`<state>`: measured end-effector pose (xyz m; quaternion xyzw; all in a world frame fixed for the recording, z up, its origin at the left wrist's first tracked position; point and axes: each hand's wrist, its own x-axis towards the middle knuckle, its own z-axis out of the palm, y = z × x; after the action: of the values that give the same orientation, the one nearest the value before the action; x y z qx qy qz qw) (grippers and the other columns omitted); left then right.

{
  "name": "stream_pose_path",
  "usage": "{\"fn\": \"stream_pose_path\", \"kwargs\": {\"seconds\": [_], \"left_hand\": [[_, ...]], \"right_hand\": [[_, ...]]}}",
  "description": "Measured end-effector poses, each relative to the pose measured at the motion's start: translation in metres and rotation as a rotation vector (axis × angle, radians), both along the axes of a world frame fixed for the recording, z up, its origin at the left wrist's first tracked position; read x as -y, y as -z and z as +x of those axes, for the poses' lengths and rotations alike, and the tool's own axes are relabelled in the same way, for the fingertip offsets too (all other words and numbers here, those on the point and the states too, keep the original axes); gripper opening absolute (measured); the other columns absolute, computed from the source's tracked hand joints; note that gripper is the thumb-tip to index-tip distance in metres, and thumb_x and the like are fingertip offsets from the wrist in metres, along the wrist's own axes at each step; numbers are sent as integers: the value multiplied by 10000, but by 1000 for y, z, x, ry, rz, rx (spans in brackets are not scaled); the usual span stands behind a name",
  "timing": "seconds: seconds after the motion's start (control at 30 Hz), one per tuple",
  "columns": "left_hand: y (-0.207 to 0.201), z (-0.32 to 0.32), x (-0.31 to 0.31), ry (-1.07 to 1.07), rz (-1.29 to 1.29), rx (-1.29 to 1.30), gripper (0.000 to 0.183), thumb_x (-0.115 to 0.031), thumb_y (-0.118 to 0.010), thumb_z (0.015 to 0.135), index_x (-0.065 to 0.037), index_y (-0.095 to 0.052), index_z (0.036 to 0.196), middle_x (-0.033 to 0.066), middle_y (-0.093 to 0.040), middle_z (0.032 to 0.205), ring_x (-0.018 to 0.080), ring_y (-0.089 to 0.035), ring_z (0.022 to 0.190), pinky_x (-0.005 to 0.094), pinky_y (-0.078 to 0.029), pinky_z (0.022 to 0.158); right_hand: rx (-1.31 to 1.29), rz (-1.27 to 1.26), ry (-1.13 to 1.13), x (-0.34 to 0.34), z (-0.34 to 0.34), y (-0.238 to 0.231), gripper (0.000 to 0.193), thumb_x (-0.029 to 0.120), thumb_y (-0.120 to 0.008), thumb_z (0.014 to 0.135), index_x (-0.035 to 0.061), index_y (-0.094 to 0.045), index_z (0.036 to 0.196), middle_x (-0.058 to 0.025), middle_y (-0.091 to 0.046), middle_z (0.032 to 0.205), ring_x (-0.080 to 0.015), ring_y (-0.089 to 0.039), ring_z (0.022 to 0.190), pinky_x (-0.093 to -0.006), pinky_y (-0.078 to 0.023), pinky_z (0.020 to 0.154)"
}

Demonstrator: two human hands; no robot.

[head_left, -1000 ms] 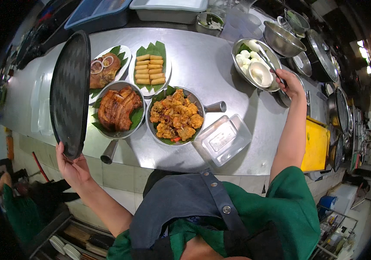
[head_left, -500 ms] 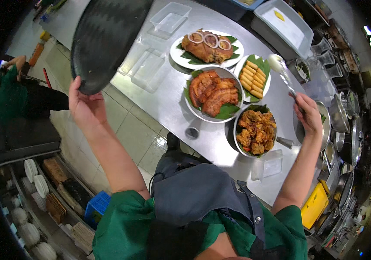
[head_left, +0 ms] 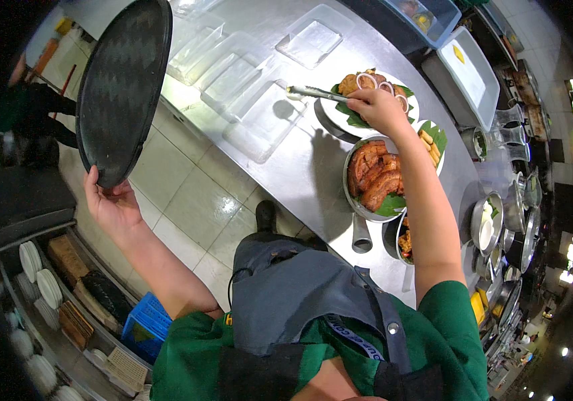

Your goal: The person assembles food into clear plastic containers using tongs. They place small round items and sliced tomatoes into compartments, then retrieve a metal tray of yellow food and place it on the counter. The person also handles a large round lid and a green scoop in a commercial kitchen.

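The left hand [head_left: 114, 204] has its grip closed on the lower edge of a black tray [head_left: 123, 97], which is near the counter [head_left: 293, 190]; the right grip is closed around metal tongs [head_left: 320, 92], their tips pointing to the left, near the clear plastic containers [head_left: 260, 127], while this right hand [head_left: 379, 110] covers a part of the white plate [head_left: 334, 115]

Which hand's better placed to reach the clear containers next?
Probably the right hand: its metal utensil points toward the clear containers. The left hand is occupied, gripping the black tray over the floor.
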<state>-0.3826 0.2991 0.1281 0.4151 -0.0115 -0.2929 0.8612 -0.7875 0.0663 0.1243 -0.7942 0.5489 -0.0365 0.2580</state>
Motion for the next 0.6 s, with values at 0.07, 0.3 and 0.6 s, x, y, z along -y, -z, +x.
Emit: {"fn": "stream_pose_path", "kwargs": {"seconds": [0.07,0.3,0.6], "left_hand": [[6,6,0,22,-5,-10,162,-114,-625,868,-25,-589,998,86,-661,905,106,-541,579,211,-398,452],[26,12,11,63,-13,-47,128,-98,-648,853,-52,-607,965,56,-673,918,78,-571,625,186,-400,478],[14,-20,29,162,-41,21,174,-105,-614,871,-9,-598,1015,94,-673,976,127,-617,706,213,-461,526]], "right_hand": [[-230,-208,-74,-5,17,3,257,286,-603,893,105,-708,1042,-106,-686,816,-263,-655,744,-390,-496,678],[-417,-395,-119,-20,33,-10,235,308,-588,889,138,-688,1017,-102,-667,897,-325,-652,847,-463,-499,729],[-198,-495,205,-75,-43,-65,282,261,-658,872,169,-680,1138,-102,-680,975,-291,-655,863,-385,-507,767]]}}
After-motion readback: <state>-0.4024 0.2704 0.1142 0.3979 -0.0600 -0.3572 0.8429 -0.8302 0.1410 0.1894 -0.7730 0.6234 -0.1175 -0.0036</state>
